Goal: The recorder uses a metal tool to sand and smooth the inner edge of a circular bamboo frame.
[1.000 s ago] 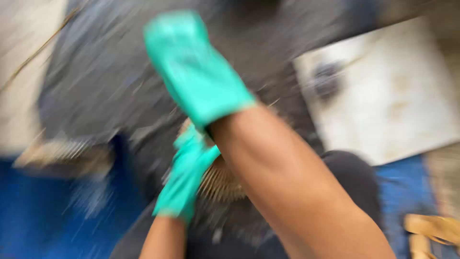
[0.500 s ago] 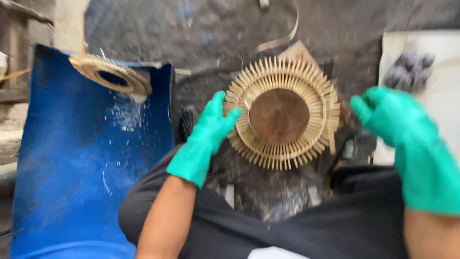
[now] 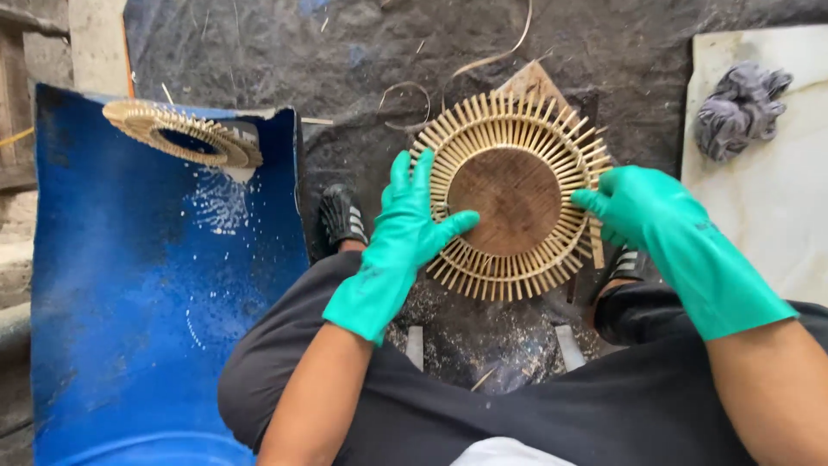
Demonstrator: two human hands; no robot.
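The left hand [image 3: 405, 233], gloved in green rubber, is laid with spread fingers on the left rim of a round bamboo-slat disc [image 3: 511, 197], its thumb reaching onto the disc's plain wooden centre. The right hand [image 3: 645, 216], gloved the same way, is pressed against the disc's right rim, the fingers curled over the slat ends. The disc is thus held between both hands, face up, above a dark plastic sheet [image 3: 362, 60] spread over the ground, and is seen between the person's knees, which are covered by black trousers [image 3: 552, 406]. Under the disc a small wooden board [image 3: 533, 80] shows at the upper edge, but whether the disc rests on it cannot be told. Sawdust and thin curled bamboo strips [image 3: 483, 62] are scattered on the sheet above and below the disc. A black sandal [image 3: 342, 216] is seen just left of the left hand, and another [image 3: 628, 263] partly under the right wrist. To the left, a blue barrel half [image 3: 164, 293] is laid open, and a second slatted ring [image 3: 181, 134] rests on its upper edge. At the right edge of the view a pale slab [image 3: 776, 198] carries a crumpled grey rag [image 3: 740, 105] near its top left corner.
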